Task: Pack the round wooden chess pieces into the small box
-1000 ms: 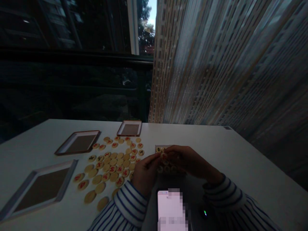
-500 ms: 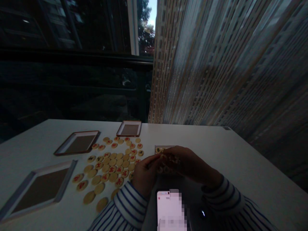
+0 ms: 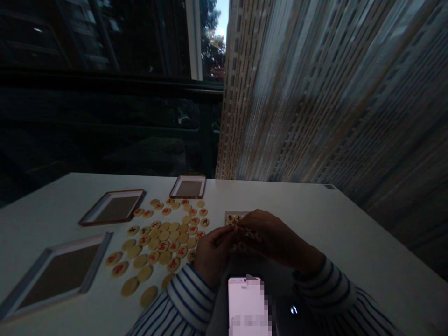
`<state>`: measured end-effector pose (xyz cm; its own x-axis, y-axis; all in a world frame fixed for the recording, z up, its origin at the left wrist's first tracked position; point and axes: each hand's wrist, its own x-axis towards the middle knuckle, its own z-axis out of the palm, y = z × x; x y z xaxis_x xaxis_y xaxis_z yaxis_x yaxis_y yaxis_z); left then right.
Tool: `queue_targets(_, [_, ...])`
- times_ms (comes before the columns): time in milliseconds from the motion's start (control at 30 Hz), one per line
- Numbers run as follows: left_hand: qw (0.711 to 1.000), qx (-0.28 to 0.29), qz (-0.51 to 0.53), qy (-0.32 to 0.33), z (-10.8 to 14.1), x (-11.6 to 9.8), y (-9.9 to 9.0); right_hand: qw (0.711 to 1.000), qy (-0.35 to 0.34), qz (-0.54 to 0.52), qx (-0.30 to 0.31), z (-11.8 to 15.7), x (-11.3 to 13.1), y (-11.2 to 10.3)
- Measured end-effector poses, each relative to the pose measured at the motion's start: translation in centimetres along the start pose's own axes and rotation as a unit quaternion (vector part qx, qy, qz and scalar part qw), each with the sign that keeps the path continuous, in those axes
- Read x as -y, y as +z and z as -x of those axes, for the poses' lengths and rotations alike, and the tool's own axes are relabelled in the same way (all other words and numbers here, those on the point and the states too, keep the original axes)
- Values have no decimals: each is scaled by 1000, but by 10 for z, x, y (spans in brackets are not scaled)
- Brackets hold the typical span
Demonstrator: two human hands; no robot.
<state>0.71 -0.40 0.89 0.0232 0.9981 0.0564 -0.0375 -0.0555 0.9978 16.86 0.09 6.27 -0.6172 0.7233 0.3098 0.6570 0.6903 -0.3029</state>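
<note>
Round wooden pieces [image 3: 164, 246], some with red or black characters and some plain, lie scattered left of my hands. A small tray [image 3: 227, 213] with rows of black-marked pieces is partly covered by my hands. My left hand [image 3: 213, 252] is closed at the tray's left side, its thumb and index finger pinched; what they hold is too dark to tell. Over the tray, my right hand [image 3: 276, 235] curves with fingers bent down, their tips meeting the left hand's fingertips. Anything between its fingers is hidden in shadow.
Three shallow trays or lids stand at the left: a grey-edged one [image 3: 59, 266], a brown-edged one [image 3: 114, 207] and a smaller one [image 3: 188, 186] at the back. A lit phone [image 3: 245, 303] is below my hands, a dark object [image 3: 294, 317] beside it. Behind the white table [image 3: 350, 242] hangs a curtain.
The right hand has shifted slightly and its fingers have come down closer to the tray and the left fingertips. My left hand and the scattered pieces look nearly the same.
</note>
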Motion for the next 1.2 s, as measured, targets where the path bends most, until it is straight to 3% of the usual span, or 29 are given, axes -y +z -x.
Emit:
queue_targets(300, [1000,13,18,-9,0,2,1,1000,2,29,10,1,-3,2])
queue_targets(500, [999,7,-31,25,1,3,-2,998,7,53,22,1,-6,1])
queue_targets(933, [991,-29,-121,55,-2,10,-8,988,34,84,125,4,-11,-7])
queue_targets(1200, [991,-32,-115,58,-2,9,-7,982,45,78,168,7,-17,-8])
